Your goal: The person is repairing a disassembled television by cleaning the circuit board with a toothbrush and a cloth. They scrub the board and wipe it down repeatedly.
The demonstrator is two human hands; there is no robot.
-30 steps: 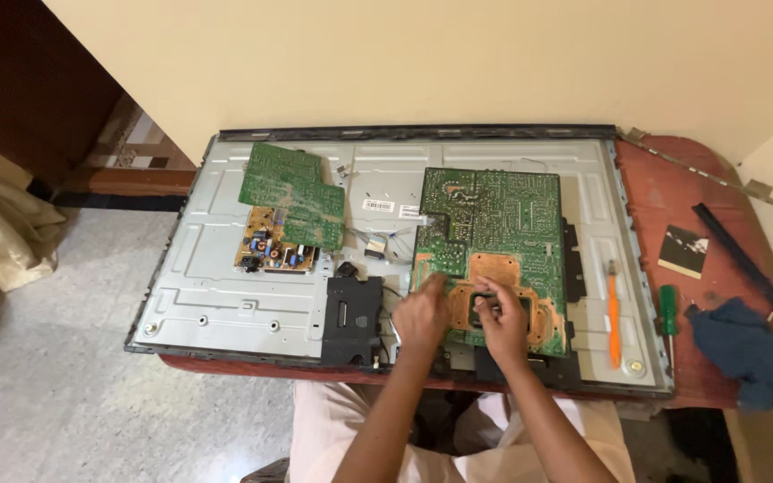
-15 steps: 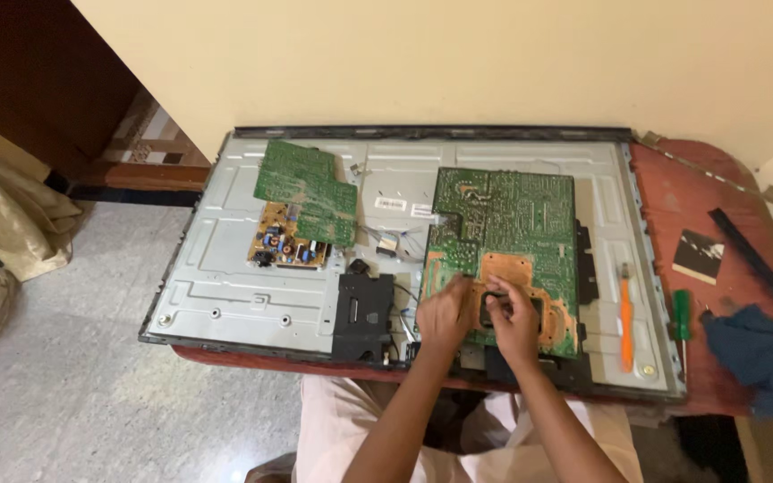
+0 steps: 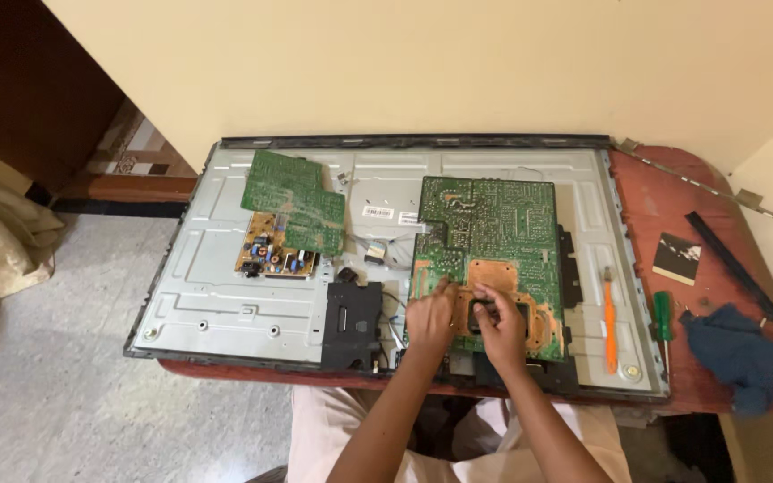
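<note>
A large green circuit board (image 3: 494,228) lies face down on the metal back panel (image 3: 225,286) of an opened flat screen. My left hand (image 3: 431,317) rests on the board's near left edge, fingers curled on it. My right hand (image 3: 498,322) pinches a small dark part (image 3: 480,307) on the board's orange-brown near section. A smaller green board (image 3: 297,201) overlaps a yellow power board (image 3: 275,255) to the left. A black plastic block (image 3: 351,326) sits beside my left hand.
An orange-handled tool (image 3: 610,326) lies on the panel's right side. On the red table (image 3: 664,206) are a green-handled screwdriver (image 3: 662,317), a blue cloth (image 3: 740,353), a small dark card (image 3: 677,258), a black strip (image 3: 731,264) and a metal bracket (image 3: 709,190). Wall behind, tiled floor left.
The view has shifted so the panel sits slightly further right and lower. Both hands stay on the board's near section, fingers drawn a little closer together.
</note>
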